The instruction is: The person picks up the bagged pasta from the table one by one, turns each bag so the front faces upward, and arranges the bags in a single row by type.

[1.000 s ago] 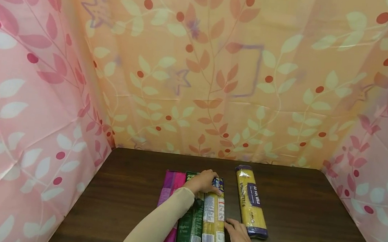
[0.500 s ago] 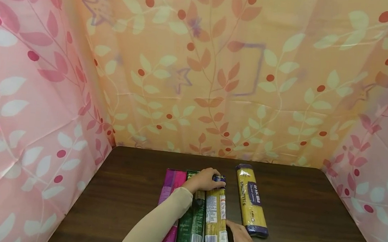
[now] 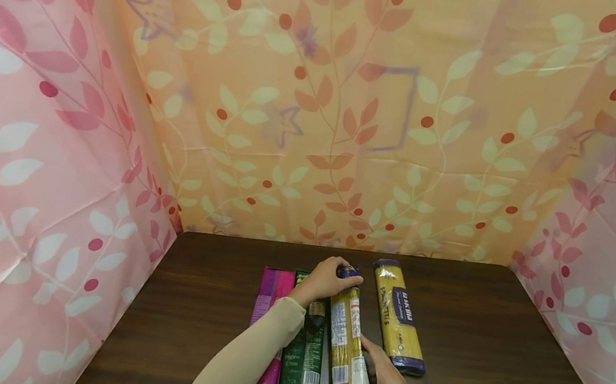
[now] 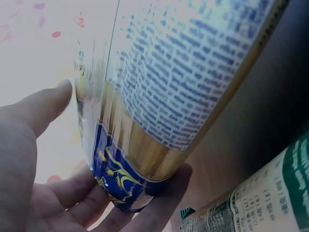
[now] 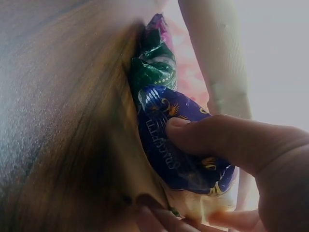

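Both hands hold one spaghetti packet [image 3: 347, 327], clear with yellow strands, white labels and dark blue ends. My left hand [image 3: 327, 281] grips its far end; in the left wrist view the fingers [image 4: 159, 203] curl under the blue tip and the thumb lies along the side. At the near end, my right hand [image 3: 386, 382] grips it, its thumb [image 5: 193, 133] pressed on the blue end in the right wrist view. The packet appears tilted, its far end raised. Left of it lie a green spaghetti packet [image 3: 303, 360] and a pink packet [image 3: 269, 363], partly hidden by the left forearm.
Another yellow spaghetti packet [image 3: 398, 320] with purple ends lies on the right, slightly angled. All rest on a dark wooden table [image 3: 493, 361]. Patterned cloth [image 3: 337, 126] hangs behind and along both sides.
The held spaghetti packet has come up off the table and shifted slightly right, away from the green one, with both hands on it. The other packets stay put.
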`<state>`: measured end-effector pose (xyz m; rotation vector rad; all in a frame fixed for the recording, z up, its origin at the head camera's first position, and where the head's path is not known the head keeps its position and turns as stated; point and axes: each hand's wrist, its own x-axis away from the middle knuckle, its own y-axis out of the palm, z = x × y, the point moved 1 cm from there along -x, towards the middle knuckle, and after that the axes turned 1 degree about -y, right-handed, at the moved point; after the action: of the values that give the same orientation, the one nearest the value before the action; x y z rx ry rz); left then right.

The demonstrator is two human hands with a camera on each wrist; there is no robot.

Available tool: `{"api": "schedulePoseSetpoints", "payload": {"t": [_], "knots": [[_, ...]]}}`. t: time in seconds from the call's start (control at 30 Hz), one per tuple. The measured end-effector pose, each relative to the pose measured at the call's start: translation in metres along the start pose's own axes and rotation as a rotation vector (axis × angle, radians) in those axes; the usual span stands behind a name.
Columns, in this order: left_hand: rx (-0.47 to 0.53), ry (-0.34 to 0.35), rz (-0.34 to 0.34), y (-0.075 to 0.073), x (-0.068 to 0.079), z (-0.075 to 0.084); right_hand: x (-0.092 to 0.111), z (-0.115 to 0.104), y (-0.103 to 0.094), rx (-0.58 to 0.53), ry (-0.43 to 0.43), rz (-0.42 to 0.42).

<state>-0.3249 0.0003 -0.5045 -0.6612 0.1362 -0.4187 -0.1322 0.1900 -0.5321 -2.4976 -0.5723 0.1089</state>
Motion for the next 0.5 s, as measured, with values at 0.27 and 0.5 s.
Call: {"api": "schedulePoseSetpoints", "payload": {"t": [0.27, 0.5], "knots": [[0.074, 0.008, 0.042, -0.0018, -0.0002, -0.0014, -0.0001, 0.0032, 0.0002, -0.063, -0.091, 0.004], [0.141, 0.001, 0.078, -0.0051, -0.0011, -0.0063, 0.0009, 0.0076, -0.0017, -0.237, -0.109, -0.042]]}}
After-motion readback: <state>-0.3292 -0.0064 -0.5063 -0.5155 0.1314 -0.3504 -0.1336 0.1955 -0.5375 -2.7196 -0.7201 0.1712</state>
